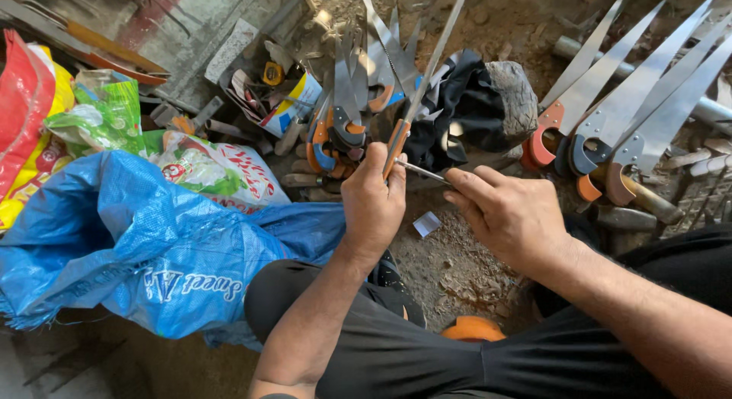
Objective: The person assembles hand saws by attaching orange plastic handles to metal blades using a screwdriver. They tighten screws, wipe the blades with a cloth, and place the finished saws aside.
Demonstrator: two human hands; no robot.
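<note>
I had the left hand closed tight round the orange handle of a handsaw, low on the grip, and the blade ran up and away from me, slightly tilted to the right, over the dirt floor. My right hand was pinched shut on a thin metal tool, index finger laid along it, and its tip met the saw's handle just above my left fist. Whether that tip was actually biting into the handle, I couldn't tell from up there.

Right behind the saw lay a heap of handsaws with orange and blue handles, blades fanning upward. A black cloth bundle sat just beside them, against a grey rock. Off to the right, more saws lay side by side, blades pointing up and right. On the left, a big blue woven sack pressed against my left knee, with a red and yellow bag and printed white-green bags behind it. A small white scrap of paper lay on the ground between my hands and knees.
</note>
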